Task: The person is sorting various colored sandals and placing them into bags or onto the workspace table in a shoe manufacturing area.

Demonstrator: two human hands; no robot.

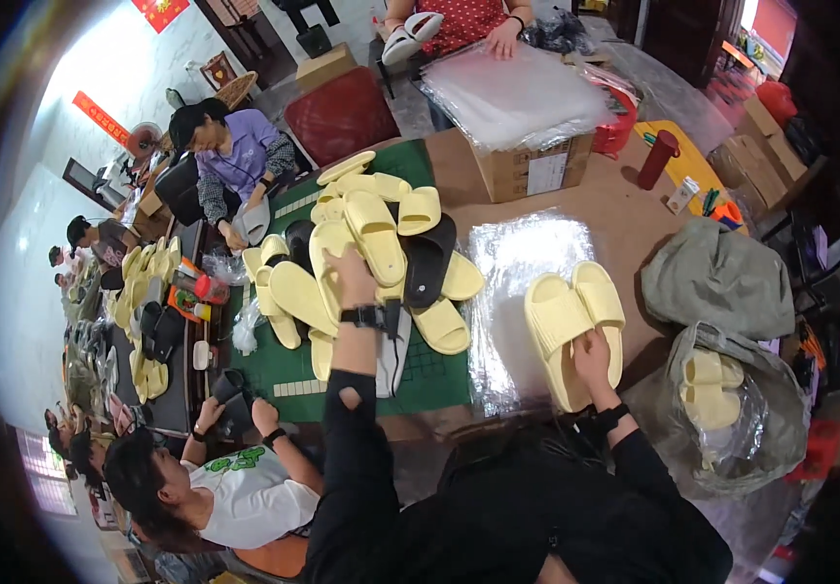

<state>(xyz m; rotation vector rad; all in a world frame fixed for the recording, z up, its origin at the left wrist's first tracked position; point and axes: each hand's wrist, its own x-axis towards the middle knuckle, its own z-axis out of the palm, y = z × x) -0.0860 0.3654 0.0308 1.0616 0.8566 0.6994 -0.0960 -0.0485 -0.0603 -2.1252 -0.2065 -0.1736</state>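
A heap of pale yellow slippers (374, 237), with a few black ones (428, 265) among them, lies on the green mat (400, 380). My left hand (352, 279) reaches into the heap, its fingers closed on the heel end of a yellow slipper (326, 255). On the right, my right hand (591, 362) grips a pair of yellow slippers (558, 316) side by side, their toe ends pointing away from me. The pair is beside a stack of shiny clear plastic bags (522, 282). A grey slipper (395, 350) is partly hidden by my left forearm.
A cardboard box (527, 170) topped with plastic sheets stands at the back. At right, a grey sack (718, 277) sits above an open sack (780, 453) holding bagged yellow slippers. A red bottle (659, 160) stands far right. Co-workers handle slippers at left and across the table.
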